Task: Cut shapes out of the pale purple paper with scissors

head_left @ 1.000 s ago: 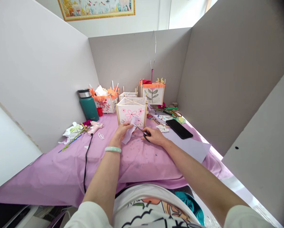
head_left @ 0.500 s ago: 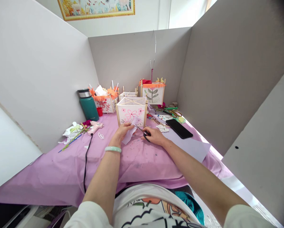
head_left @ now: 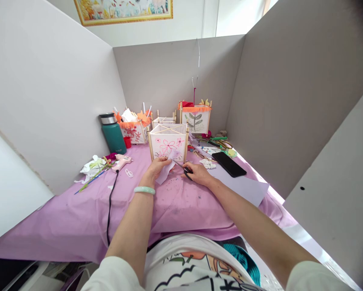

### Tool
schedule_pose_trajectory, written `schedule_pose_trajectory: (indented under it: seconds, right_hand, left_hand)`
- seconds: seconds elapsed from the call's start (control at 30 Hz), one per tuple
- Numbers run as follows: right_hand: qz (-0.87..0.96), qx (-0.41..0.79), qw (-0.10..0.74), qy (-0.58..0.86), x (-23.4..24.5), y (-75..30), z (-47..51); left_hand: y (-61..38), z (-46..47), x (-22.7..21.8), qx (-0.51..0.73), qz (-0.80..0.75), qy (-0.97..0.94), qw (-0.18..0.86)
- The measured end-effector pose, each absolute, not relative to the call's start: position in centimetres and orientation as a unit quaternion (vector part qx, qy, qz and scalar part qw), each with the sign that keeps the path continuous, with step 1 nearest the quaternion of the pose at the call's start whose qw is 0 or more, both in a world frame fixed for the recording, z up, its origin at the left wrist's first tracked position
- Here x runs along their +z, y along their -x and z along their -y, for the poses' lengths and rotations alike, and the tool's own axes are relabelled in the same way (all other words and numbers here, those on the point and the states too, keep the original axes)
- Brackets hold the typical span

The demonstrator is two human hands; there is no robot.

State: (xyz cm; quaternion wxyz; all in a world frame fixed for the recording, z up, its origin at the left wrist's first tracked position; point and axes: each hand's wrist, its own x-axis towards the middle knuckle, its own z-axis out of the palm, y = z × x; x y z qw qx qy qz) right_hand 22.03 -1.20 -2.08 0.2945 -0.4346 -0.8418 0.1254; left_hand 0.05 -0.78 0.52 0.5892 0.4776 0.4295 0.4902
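While left grip [head_left: 155, 169] pinches paper [head_left: 164, 175], right grip [head_left: 199, 173] clasping scissors [head_left: 186, 170] — diagonal, pointing away and leftward

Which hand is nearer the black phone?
Right. The right hand, holding the scissors, is left of the phone; the left hand, gripping pale purple paper, is farther left.

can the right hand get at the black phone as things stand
Probably yes, but the right hand holds the scissors and would likely need to put them down first; the phone lies nearby with nothing on top.
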Motion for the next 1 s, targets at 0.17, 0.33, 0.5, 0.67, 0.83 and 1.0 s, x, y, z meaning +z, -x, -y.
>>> schedule_pose_trajectory:
  seconds: [0.17, 0.33, 0.5, 0.67, 0.83, 1.0]
  right_hand:
    - [0.841, 0.123, 0.287, 0.442, -2.07, -22.05, 1.17]
    - [0.842, 0.117, 0.283, 0.445, -2.0, -22.07, 1.27]
    - [0.839, 0.119, 0.287, 0.446, -1.92, -21.97, 1.36]
    - [0.84, 0.119, 0.292, 0.441, -1.77, -21.84, 1.49]
    - [0.842, 0.119, 0.292, 0.438, -1.72, -21.74, 1.55]
    - [0.844, 0.111, 0.294, 0.435, -1.94, -21.75, 1.38]
  left_hand:
    - [-0.15, 0.86, 0.66, 0.488, -0.436, -0.472, 0.59]
    - [-0.22, 0.84, 0.75, 0.503, -0.43, -0.464, 0.589]
    - [-0.13, 0.72, 0.6, 0.493, -0.424, -0.475, 0.593]
    - [-0.13, 0.64, 0.36, 0.486, -0.41, -0.49, 0.596]
    - [-0.07, 0.5, 0.12, 0.478, -0.404, -0.501, 0.598]
    - [-0.12, 0.61, 0.22, 0.474, -0.404, -0.505, 0.597]
